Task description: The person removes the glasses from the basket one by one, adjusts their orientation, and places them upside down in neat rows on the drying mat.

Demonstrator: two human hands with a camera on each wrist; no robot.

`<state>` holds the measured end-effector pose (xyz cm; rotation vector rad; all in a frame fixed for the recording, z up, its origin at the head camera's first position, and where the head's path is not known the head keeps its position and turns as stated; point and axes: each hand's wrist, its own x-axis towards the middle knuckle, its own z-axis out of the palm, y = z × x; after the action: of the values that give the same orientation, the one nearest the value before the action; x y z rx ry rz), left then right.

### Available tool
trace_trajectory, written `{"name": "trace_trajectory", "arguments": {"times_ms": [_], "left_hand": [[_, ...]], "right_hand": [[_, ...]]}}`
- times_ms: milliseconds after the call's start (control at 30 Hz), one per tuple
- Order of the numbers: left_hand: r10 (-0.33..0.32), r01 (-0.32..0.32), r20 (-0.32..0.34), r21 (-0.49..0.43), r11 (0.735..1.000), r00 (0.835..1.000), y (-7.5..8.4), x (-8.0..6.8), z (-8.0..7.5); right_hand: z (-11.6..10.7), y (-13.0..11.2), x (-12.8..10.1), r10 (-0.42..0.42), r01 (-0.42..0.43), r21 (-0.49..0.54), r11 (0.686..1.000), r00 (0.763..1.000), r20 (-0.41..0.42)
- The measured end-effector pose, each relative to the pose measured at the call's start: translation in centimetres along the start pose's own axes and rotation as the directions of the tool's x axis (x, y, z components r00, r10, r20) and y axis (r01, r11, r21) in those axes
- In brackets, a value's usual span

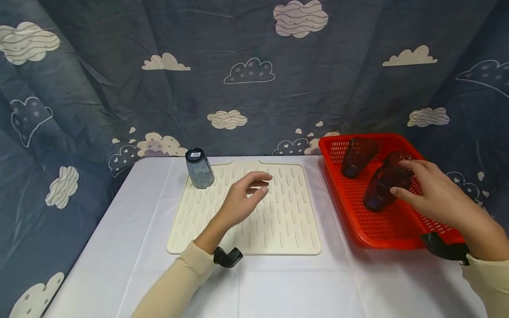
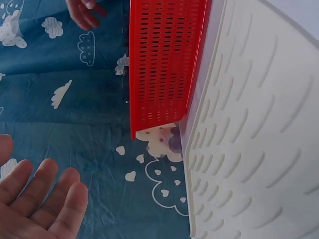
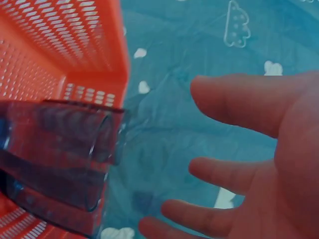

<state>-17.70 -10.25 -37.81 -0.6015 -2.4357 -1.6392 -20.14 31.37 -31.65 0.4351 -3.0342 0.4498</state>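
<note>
Over the right side of the red plastic basket [image 1: 345, 212] is my right hand [image 1: 441, 196], thumb and fingers spread apart beside the tinted drinking glasses. A gap shows between its fingertips and the glass rims in the right wrist view. The nearest glass [image 1: 382, 191] leans in the basket, another glass [image 1: 397, 158] lies partly hidden behind it, and a third glass [image 1: 359, 157] leans farther back. My left hand [image 1: 243, 198] hovers above the cream ridged drying mat [image 1: 274, 234], fingers relaxed, holding nothing. A blue-grey glass [image 1: 200, 170] stands upside down on the mat's far left corner.
A white cloth [image 1: 131, 274] covers the table. Dark blue fabric [image 1: 254, 44] with a cloud print hangs behind and at both sides, close to the basket's back and right edges. The basket stands to the right of the mat.
</note>
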Motion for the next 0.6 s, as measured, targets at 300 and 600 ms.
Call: {"name": "trace_trajectory", "arguments": {"times_ms": [300, 600], "left_hand": [[-0.057, 0.058, 0.019, -0.041, 0.997, 0.998, -0.1, 1.2, 1.1], [-0.092, 0.093, 0.069, -0.014, 0.996, 0.993, -1.0, 1.9, 3.2]], "right_hand": [[-0.1, 1.9, 1.6, 0.046, -0.046, 0.004, 0.999, 0.996, 0.072], [-0.4, 2.6, 3.5, 0.141, -0.136, -0.041, 0.99, 0.972, 0.189]]}}
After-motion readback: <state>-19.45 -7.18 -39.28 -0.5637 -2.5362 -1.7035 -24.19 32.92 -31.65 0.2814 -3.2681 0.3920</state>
